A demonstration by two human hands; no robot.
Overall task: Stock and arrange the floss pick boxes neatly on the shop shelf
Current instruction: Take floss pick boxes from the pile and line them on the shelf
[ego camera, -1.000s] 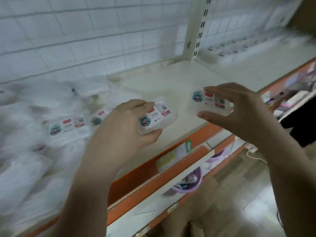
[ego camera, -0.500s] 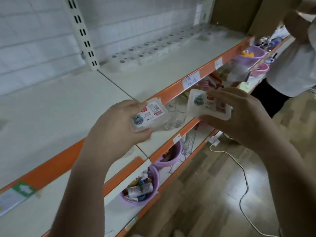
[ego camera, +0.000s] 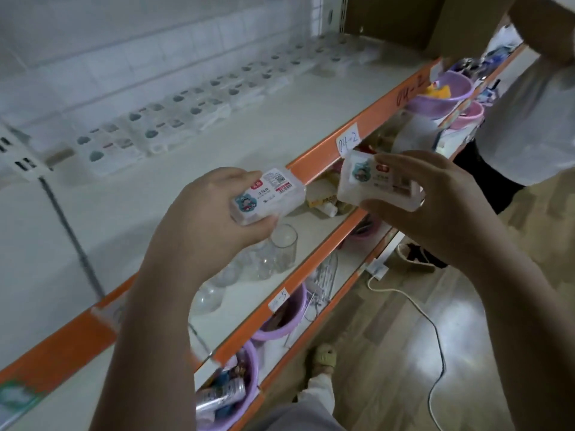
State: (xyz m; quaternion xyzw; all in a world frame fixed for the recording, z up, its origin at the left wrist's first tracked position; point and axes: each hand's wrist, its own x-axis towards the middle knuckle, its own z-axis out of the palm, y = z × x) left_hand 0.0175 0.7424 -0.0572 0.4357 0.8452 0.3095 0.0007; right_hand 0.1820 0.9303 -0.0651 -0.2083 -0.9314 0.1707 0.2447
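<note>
My left hand [ego camera: 205, 225] grips a clear floss pick box [ego camera: 267, 195] with a white label, held over the front edge of the cream shelf [ego camera: 280, 126]. My right hand [ego camera: 429, 200] holds a second floss pick box [ego camera: 370, 178] of the same kind, out in front of the shelf's orange lip. Along the back of the shelf, two rows of several floss pick boxes [ego camera: 174, 126] lie side by side, running from near the upright at the left to the far right.
Clear glasses [ego camera: 281, 248] and purple basins [ego camera: 280, 318] fill the lower shelves. More purple basins [ego camera: 441, 91] stand at the far right. A person in a white top [ego camera: 529, 119] stands at the right. A white cable [ego camera: 435, 337] trails across the wooden floor.
My view has swung right along the shelf, from the pile of bagged boxes to the laid-out rows. Both hands kept their boxes and drew slightly closer together.
</note>
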